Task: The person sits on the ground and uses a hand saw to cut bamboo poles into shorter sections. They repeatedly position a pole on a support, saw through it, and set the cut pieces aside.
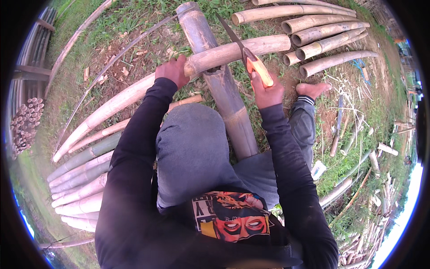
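A long pale bamboo pole (251,48) lies crosswise over a thick bamboo log (227,101) on the ground. My left hand (173,71) is closed on the pole, left of where it crosses the log. In my right hand (268,92) is a handsaw (259,71) with an orange handle, my fingers wrapped round it. The dark saw blade slants up and left across the pole, right of the log. Whether its teeth touch the bamboo I cannot tell. My knee, in grey trousers, is bent just below the pole.
Cut bamboo lengths (320,36) lie side by side at the upper right. More poles (85,181) are lined up at the left, near a stack of round ends (27,123). A long blade with a handle (338,123) rests on the grass beyond my bare foot (312,89), among scraps.
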A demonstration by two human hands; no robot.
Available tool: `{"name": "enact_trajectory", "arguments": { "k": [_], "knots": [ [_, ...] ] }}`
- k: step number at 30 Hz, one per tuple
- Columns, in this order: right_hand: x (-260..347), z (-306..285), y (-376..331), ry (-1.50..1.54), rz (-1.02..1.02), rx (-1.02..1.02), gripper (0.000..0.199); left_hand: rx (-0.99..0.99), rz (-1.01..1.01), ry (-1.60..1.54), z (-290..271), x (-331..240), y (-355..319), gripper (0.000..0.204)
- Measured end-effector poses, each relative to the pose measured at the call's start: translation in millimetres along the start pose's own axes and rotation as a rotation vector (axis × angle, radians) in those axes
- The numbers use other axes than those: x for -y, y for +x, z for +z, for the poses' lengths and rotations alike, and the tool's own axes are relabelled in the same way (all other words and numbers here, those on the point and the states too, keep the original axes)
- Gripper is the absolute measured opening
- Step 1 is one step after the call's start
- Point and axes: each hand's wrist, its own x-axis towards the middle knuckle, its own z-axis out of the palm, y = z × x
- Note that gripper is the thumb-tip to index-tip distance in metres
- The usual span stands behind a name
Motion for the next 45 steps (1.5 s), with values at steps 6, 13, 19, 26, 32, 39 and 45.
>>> {"name": "enact_trajectory", "arguments": {
  "k": [6,13,19,26,32,39,45],
  "knots": [
    [8,-51,-87,-0.085,0.079,-0.074,0.021,-0.022,-0.001,-0.036,-8,2,0,0.057],
    [46,-82,-131,-0.127,0.010,-0.037,0.017,-0.017,0.016,0.003,8,5,2,0.062],
    [-18,13,13,-0.174,0.027,-0.072,0.024,-0.003,-0.018,-0.029,-7,0,-2,0.059],
    [51,-111,-181,-0.255,0.164,-0.011,0.022,0.002,0.013,-0.040,2,4,1,0.058],
    [-6,-20,-40,-0.036,0.076,-0.045,0.025,0.007,-0.003,-0.017,2,0,-1,0.064],
    [6,-46,-81,-0.059,0.113,-0.041,0.021,-0.019,0.001,0.000,-5,0,-4,0.063],
    [33,-91,-159,-0.197,0.071,-0.041,0.023,0.001,0.001,-0.005,7,3,1,0.062]
  ]
}}
